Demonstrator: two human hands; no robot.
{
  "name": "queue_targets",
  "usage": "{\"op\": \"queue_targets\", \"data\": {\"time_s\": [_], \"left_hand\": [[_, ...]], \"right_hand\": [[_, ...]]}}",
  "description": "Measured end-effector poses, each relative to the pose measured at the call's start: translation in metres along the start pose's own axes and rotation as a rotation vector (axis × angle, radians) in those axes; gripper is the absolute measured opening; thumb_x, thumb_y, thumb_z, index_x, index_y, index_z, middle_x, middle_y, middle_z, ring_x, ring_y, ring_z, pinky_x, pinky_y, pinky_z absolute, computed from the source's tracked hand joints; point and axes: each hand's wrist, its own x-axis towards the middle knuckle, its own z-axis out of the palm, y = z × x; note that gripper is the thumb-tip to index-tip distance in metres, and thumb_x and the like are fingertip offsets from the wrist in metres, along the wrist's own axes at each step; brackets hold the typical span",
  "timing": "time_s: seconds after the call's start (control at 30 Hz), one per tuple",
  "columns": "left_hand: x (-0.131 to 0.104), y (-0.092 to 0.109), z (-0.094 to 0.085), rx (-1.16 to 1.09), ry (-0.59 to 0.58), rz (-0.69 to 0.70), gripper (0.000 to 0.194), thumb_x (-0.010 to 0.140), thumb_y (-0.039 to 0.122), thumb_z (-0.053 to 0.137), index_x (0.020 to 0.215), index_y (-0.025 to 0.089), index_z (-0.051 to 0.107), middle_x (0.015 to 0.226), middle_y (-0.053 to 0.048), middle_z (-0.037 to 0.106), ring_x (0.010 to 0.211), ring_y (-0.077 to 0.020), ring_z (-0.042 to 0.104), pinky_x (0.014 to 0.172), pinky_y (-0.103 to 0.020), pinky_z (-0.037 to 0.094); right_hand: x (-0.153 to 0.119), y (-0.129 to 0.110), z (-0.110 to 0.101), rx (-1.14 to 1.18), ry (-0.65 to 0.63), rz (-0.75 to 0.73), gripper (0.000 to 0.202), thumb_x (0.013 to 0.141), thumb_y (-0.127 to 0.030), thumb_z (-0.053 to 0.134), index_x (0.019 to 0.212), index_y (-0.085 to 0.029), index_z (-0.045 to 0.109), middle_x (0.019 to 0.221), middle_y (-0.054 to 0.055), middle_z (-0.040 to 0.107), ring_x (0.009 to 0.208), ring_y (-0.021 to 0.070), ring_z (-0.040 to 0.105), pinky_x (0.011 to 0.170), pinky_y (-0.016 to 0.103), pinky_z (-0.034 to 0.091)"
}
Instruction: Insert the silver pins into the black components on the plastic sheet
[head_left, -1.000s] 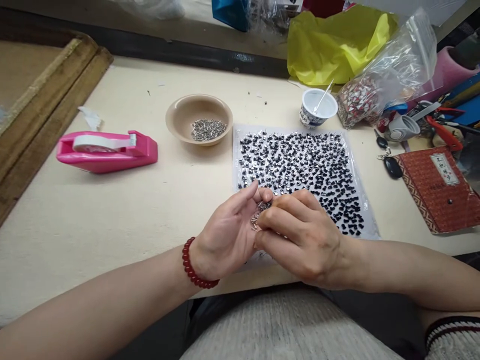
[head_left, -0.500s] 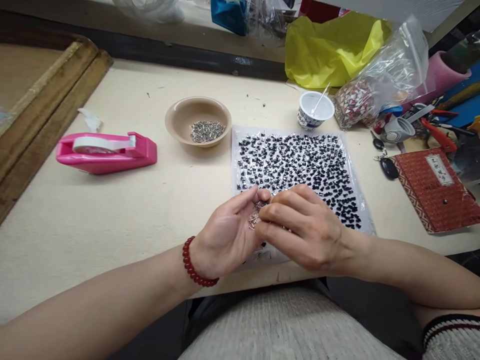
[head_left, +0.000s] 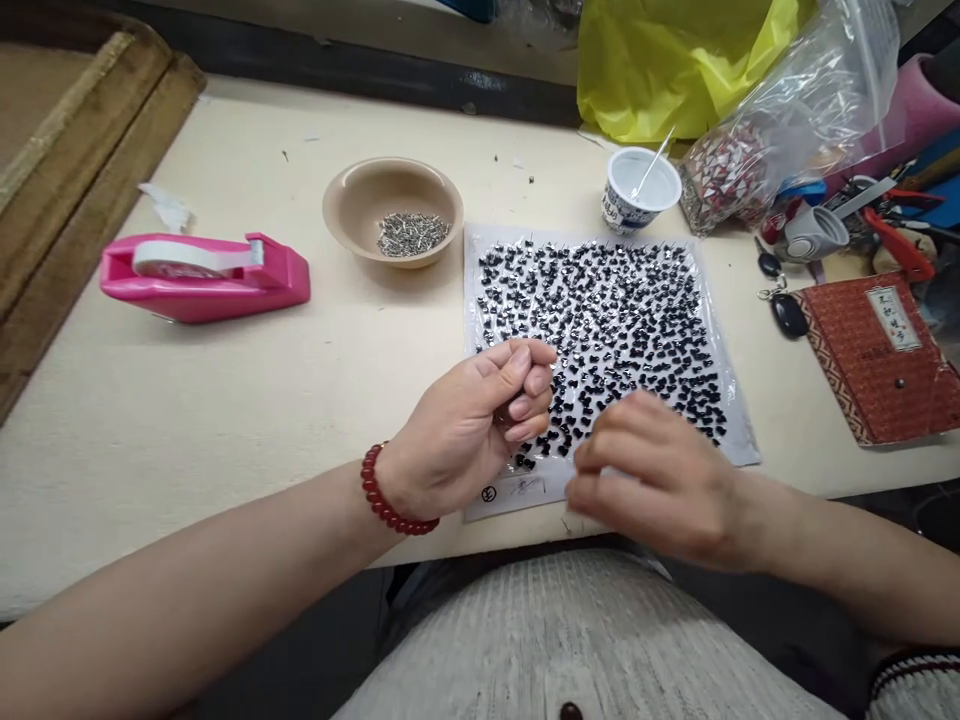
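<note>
My left hand (head_left: 484, 415), a red bead bracelet (head_left: 386, 495) at its wrist, is curled closed over the small metal pins seen in its palm a moment before; its fingers now hide them. To its right, my right hand (head_left: 652, 475) hovers over the near edge of the sheet, apart from the left. Its fingers are bent together and slightly blurred; anything between the fingertips is hidden. Under both hands lies a white sheet in clear film (head_left: 491, 495), covered with rows of small glossy black pieces (head_left: 600, 330), some with thin pins standing up.
A tan bowl (head_left: 352, 205) holds more metal pins (head_left: 412, 234). Left of it stands a pink tape dispenser (head_left: 217, 285). Behind the sheet are a white cup (head_left: 626, 205) with a thin stick, a bag of red and white bits (head_left: 724, 180) and a yellow bag (head_left: 667, 80). A red-brown pouch (head_left: 874, 370) lies right.
My left hand has gone from an open palm with pins showing to curled fingers. My right hand has drawn away to the right and slightly down. The view has tilted lower.
</note>
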Motion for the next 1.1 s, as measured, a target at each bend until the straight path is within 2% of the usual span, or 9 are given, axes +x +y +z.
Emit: {"op": "queue_targets", "data": {"time_s": [0.1,0.3,0.47,0.53,0.6,0.7,0.77,0.93,1.1], "left_hand": [[-0.001,0.003,0.001,-0.003,-0.029,0.007,0.025,0.097,0.014,0.039,0.081,0.01,0.058,0.063,0.002,0.04,0.05,-0.0051,0.031,0.043,-0.012,0.033],[0.0,0.003,0.001,0.029,-0.065,0.028,0.023,0.096,0.014,0.04,0.081,0.011,0.057,0.064,0.002,0.04,0.051,-0.0059,0.03,0.044,-0.013,0.032],[0.0,0.002,0.0,0.076,-0.069,0.033,0.022,0.095,0.016,0.042,0.08,0.013,0.057,0.062,0.002,0.039,0.051,-0.007,0.029,0.044,-0.014,0.031],[-0.001,0.001,0.0,0.113,-0.055,0.04,0.021,0.095,0.017,0.043,0.08,0.013,0.058,0.062,0.002,0.039,0.051,-0.0072,0.029,0.045,-0.015,0.03],[-0.002,0.0,0.001,0.176,-0.045,0.023,0.019,0.094,0.019,0.047,0.08,0.014,0.058,0.063,0.003,0.041,0.051,-0.0067,0.028,0.044,-0.015,0.028],[-0.006,-0.002,0.001,0.284,-0.073,-0.084,0.016,0.091,0.027,0.056,0.081,0.014,0.059,0.065,0.003,0.045,0.051,-0.0052,0.028,0.045,-0.015,0.026],[-0.008,-0.004,0.001,0.359,-0.118,-0.163,0.017,0.087,0.03,0.063,0.082,0.014,0.06,0.067,0.003,0.047,0.052,-0.005,0.03,0.046,-0.016,0.026],[-0.007,-0.004,-0.001,0.503,-0.196,-0.221,0.019,0.083,0.032,0.067,0.077,0.015,0.061,0.073,0.001,0.055,0.057,-0.0068,0.036,0.051,-0.019,0.029],[-0.006,-0.003,-0.002,0.545,-0.242,-0.254,0.02,0.084,0.032,0.066,0.075,0.016,0.06,0.067,0.003,0.053,0.053,-0.0065,0.033,0.048,-0.02,0.024]], "right_hand": [[-0.012,-0.011,0.014,-0.022,-0.174,-0.103,0.013,0.088,-0.012,0.052,0.078,-0.015,0.06,0.073,0.001,0.057,0.071,0.0134,0.046,0.065,0.032,0.032],[-0.011,-0.015,0.026,-0.036,-0.251,-0.181,0.02,0.09,-0.012,0.046,0.072,-0.017,0.053,0.07,0.0,0.049,0.071,0.0142,0.04,0.062,0.032,0.024],[0.0,-0.012,0.021,-0.032,-0.327,-0.221,0.02,0.092,-0.011,0.042,0.076,-0.016,0.053,0.074,0.001,0.052,0.074,0.0152,0.044,0.062,0.032,0.027],[0.002,-0.01,0.013,0.027,-0.263,-0.192,0.019,0.092,-0.012,0.042,0.079,-0.015,0.054,0.076,0.002,0.055,0.075,0.015,0.046,0.063,0.032,0.032],[0.004,-0.006,0.002,0.157,-0.134,-0.082,0.016,0.094,-0.012,0.042,0.084,-0.014,0.055,0.08,0.003,0.06,0.077,0.0141,0.049,0.067,0.031,0.039],[0.006,0.001,-0.012,0.271,0.104,0.126,0.011,0.093,-0.009,0.045,0.091,-0.013,0.055,0.082,0.004,0.062,0.078,0.0118,0.054,0.073,0.029,0.045],[0.008,0.005,-0.015,0.23,0.189,0.186,0.009,0.09,-0.006,0.05,0.092,-0.012,0.056,0.078,0.005,0.063,0.074,0.0115,0.055,0.071,0.029,0.046],[0.006,0.008,-0.012,0.174,0.209,0.176,0.01,0.086,-0.003,0.055,0.088,-0.013,0.055,0.073,0.003,0.063,0.067,0.0107,0.05,0.064,0.027,0.045],[0.003,0.008,-0.012,0.209,0.154,0.111,0.008,0.089,-0.006,0.053,0.092,-0.012,0.056,0.071,0.001,0.06,0.065,0.0095,0.049,0.065,0.026,0.045]]}}
